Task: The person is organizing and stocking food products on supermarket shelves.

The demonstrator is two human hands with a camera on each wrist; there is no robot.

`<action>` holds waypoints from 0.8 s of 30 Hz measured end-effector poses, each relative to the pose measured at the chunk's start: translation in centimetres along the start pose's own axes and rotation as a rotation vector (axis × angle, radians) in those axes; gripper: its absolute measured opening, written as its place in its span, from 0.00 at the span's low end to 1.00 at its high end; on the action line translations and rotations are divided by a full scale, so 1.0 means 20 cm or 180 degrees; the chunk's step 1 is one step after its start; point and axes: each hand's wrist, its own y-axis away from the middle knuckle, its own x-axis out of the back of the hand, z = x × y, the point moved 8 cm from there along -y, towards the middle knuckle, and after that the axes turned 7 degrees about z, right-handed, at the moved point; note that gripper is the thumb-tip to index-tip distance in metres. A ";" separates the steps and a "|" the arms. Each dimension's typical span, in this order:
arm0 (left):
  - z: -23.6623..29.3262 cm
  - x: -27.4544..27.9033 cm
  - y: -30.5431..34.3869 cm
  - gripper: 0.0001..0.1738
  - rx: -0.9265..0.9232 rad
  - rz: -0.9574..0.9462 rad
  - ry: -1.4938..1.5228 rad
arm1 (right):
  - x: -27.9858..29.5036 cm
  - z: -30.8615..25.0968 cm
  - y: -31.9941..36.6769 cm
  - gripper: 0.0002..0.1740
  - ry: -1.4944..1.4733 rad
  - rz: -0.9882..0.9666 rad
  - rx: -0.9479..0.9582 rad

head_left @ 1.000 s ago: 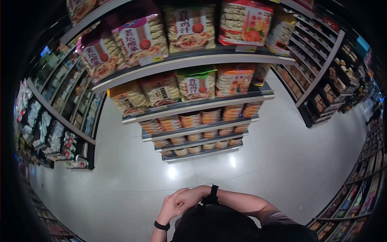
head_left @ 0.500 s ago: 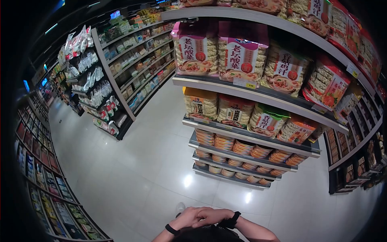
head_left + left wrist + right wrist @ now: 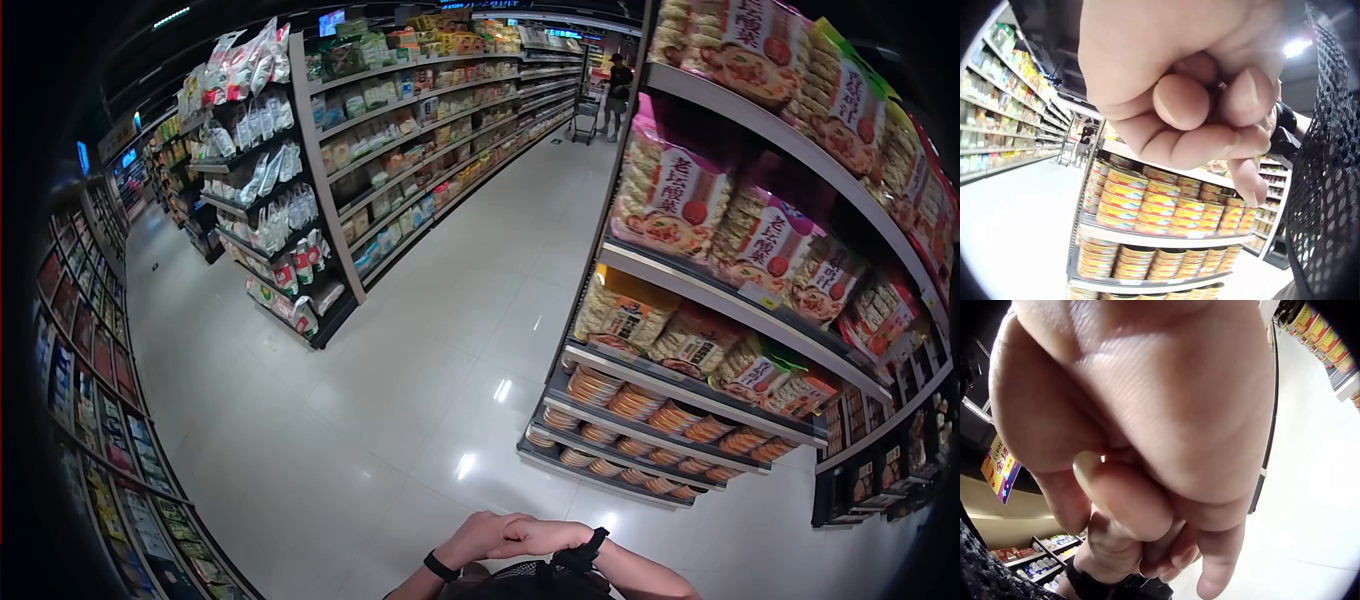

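Observation:
My left hand [image 3: 476,537] and right hand [image 3: 546,537] are clasped together low in front of my body in the head view. The right hand lies partly over the left, and each hand's fingers curl round the other. In the left wrist view, curled fingers [image 3: 1185,103] overlap closely beneath the palm. The right wrist view shows the right palm [image 3: 1166,406] with a thumb [image 3: 1125,494] tucked against it. Black bands circle both wrists. No shop item shows in either hand.
To the right stands a shelf end with bagged noodles [image 3: 675,190] above stacked cans [image 3: 595,385]. Another shelf unit with hanging bags [image 3: 265,170] stands left. Down the aisle [image 3: 480,270], a person [image 3: 618,88] stands by a cart [image 3: 583,125]. Low shelving [image 3: 110,440] lines the far left.
The head view has turned left, so the noodle shelf has shifted right and the aisle with the person and cart has come into view. The hands stay clasped.

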 end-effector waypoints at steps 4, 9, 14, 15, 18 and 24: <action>-0.19 0.38 0.09 0.25 -0.0175 0.0517 0.0403 | 0.07 -0.04 -0.38 0.23 -0.0380 0.0306 0.0550; -0.68 0.67 0.18 0.17 0.0860 0.0656 0.0911 | 0.30 0.05 -0.65 0.22 -0.1142 0.0587 -0.0283; -0.90 0.95 -0.01 0.18 0.1042 0.0928 0.1154 | 0.63 0.23 -0.99 0.22 -0.0380 0.0810 -0.0713; -0.96 0.98 -0.08 0.19 0.0891 0.1055 0.1056 | 0.71 0.21 -1.06 0.23 -0.0282 0.0779 -0.0760; -1.09 1.14 -0.33 0.22 0.0675 0.1147 0.0700 | 0.90 0.29 -1.37 0.27 0.0061 0.0734 -0.0393; -1.23 1.63 -0.91 0.23 0.0762 0.1215 0.0742 | 1.47 0.25 -1.77 0.28 0.0626 0.1098 -0.0189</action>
